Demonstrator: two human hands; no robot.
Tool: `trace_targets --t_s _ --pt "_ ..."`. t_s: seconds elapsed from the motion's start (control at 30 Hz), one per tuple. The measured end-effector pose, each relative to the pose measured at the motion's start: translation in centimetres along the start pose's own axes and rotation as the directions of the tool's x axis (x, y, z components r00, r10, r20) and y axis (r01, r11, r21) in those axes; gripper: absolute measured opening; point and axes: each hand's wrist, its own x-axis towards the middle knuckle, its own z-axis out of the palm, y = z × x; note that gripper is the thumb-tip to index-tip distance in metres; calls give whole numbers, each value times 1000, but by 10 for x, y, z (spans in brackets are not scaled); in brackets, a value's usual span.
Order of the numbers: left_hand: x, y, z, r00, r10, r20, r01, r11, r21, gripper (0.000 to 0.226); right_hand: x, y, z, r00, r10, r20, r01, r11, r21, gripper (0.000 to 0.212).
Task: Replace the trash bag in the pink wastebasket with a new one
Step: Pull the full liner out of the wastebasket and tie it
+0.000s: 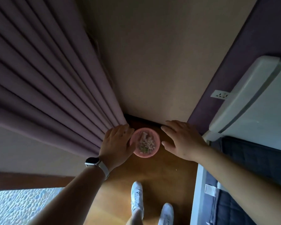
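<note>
A small round pink plastic wastebasket (146, 155) stood on the brown wooden floor (161, 176) at its far edge, close to the beige wall (144, 62) and beside the hem of a pleated mauve curtain (47, 70). Crumpled pale paper scraps (145, 142) filled it; whether a bag lined it could not be told. The left hand (116, 143), with a white-strapped smartwatch (92, 161) on its wrist, lay flat and loose, holding nothing, its straight fingers (126, 129) together over the basket's left rim; contact could not be judged. The right hand (183, 140) hovered just right of the basket, also holding nothing, its fingers (169, 125) straight and slightly spread and its thumb (166, 144) just beside the right rim. So the basket sat between the 2 hands. 2 white shoes (137, 197) stood on the floor's near part, and a white bed frame (258, 103) ran along its right edge.
</note>
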Motion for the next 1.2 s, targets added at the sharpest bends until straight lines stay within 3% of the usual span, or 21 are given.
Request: trace_targets --t_s 0.23,0.57,0.67,0.83,0.9,1.0,1.07,1.2 --pt "51 -44 136 993 -111 42 116 986 -124 54 60 37 116 992 96 85 -105 989 100 61" --pt "79 -107 394 973 -187 135 205 970 -134 58 133 87 354 970 140 198 -155 986 64 61" --pt "81 -123 461 948 -270 167 302 930 -210 56 149 104 429 964 171 201 -184 982 49 60" --pt "83 -150 555 856 -443 267 516 762 -392 57 169 126 530 945 278 171 -302 944 131 58" --pt "82 -157 584 798 -506 327 600 612 -516 49 175 133 559 921 360 150 -387 892 234 53" --pt "84 -163 612 659 -594 461 706 277 -652 36 185 140 587 839 516 170 -518 663 541 35" --pt "84 -168 626 641 -552 533 709 160 -687 20 191 143 598 783 585 211 -541 473 696 27" --pt "85 -173 640 588 -472 657 728 -45 -684 24 194 150 622 742 622 249 -544 342 766 37"
